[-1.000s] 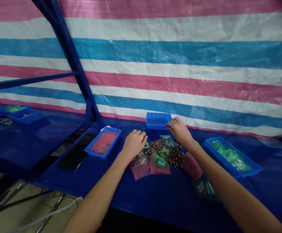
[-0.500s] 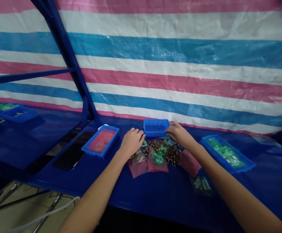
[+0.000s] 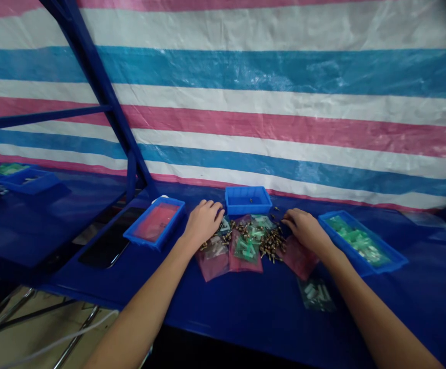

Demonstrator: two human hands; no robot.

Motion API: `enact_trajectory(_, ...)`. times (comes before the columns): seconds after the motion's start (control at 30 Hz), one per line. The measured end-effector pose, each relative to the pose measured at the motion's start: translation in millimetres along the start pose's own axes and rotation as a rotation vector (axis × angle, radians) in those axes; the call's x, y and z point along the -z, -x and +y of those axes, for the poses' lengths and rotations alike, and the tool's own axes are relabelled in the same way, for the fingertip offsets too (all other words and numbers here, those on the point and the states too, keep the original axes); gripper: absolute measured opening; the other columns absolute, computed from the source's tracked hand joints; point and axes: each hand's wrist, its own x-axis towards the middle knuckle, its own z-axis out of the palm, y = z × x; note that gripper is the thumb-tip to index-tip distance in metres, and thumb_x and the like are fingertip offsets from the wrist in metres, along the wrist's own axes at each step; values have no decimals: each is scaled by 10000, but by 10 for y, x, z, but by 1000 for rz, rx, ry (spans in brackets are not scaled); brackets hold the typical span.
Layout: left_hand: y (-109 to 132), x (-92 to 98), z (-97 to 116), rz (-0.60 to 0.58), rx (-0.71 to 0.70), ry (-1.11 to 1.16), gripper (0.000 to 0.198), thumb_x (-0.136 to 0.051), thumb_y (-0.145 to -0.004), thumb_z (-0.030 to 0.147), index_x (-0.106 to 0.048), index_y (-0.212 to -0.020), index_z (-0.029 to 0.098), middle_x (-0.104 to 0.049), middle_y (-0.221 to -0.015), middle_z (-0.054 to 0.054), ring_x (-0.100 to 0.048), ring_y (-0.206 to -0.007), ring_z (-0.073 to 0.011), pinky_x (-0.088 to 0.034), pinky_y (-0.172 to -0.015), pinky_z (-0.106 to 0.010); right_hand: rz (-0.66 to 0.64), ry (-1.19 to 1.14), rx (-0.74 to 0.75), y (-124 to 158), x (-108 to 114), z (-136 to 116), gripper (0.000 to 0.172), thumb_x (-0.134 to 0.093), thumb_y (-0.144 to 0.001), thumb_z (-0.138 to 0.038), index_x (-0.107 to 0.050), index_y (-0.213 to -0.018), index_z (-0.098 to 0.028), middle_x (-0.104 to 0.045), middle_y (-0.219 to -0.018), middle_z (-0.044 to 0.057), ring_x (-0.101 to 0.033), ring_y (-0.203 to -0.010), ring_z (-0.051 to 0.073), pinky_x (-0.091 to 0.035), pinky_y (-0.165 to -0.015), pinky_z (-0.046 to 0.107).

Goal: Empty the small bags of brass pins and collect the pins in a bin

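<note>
Now, left of the heap of small brass connectors (image 3: 272, 245): a blue tray (image 3: 172, 225) lining a pink bag (image 3: 155, 223), then the left hand (image 3: 203, 221), fingers curled, any hold hidden. Behind the heap, a small blue bin (image 3: 248, 209). Right of it, the right hand (image 3: 303, 229), fingertips narrowed at its edge, any hold unclear; farther right, a blue tray of green packets (image 3: 386, 270).

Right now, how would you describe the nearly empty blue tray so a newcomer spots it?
On the blue-covered table, behind the brass fittings between the left hand and right hand, sits a blue tray. Unlike the trays beside it, holding a pink packet or green packets, it holds only a few pieces.
</note>
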Motion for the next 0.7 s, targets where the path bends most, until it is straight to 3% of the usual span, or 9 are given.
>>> enact_trajectory(0.07, -3, -1, -5, 3, 5, 2, 236, -426, -976, 327, -626, -1003, 206, -646, -942, -59, -543, -948, -222, -444, -797, -314, 46, -45, 3, -22, 68, -88, 154, -505, -931, -244, -616, -844, -182, -654, -859, 70, -614, -819, 216, -438, -743, 309)
enact_trajectory(0.23, -15, 3, -20, 12, 7, -5, 226, -437, -972, 313, -629, -1011, 201, -652, -958, -64, -542, -963, -225, -444, -819, -323, 353, -201, 76, -315, 340, -496, 227, -463, -964, -364, -621, -994, -204, -670, -933, 60, -608, -870, 201, -439, -777, 298)
enact_trajectory(0.33, -19, 2, -34, 9, 12, -4, 219, -442, -971, 310, -632, -991, 203, -653, -936, -61, -546, -957, -225, -444, -807, -322, 285, -120, 141, -553, 402, -625, 235, -490, -950, -360, -636, -1023, -191, -668, -920, 79, -594, -916, 225, -440, -798, 314)
enact_trajectory(0.43, -23, 3, -48, 22, 9, -12, 227, -437, -972, 315, -632, -1012, 204, -654, -940, -56, -546, -958, -227, -442, -819, -324, 200, -73, 89, -610, 341, -546, 258, -495, -948, -327, -603, -1130, -180, -665, -984, 82, -591, -950, 219, -438, -818, 309)
enact_trajectory(0.6, -24, 14, -47, 38, 6, -25, 241, -429, -974, 314, -632, -1033, 199, -659, -961, -65, -543, -963, -229, -445, -828, -328, 172, -45, 0, -307, 167, -285, 215, -472, -946, -290, -637, -879, -171, -667, -900, 87, -598, -872, 221, -430, -797, 324)
enact_trajectory(0.7, -19, 15, -34, 32, -2, -24, 250, -420, -977, 315, -631, -1044, 198, -660, -950, -68, -547, -948, -229, -450, -815, -330, 99, -18, 15, -163, 63, -224, 205, -528, -915, -339, -646, -849, -185, -660, -857, 80, -593, -847, 226, -431, -784, 330)
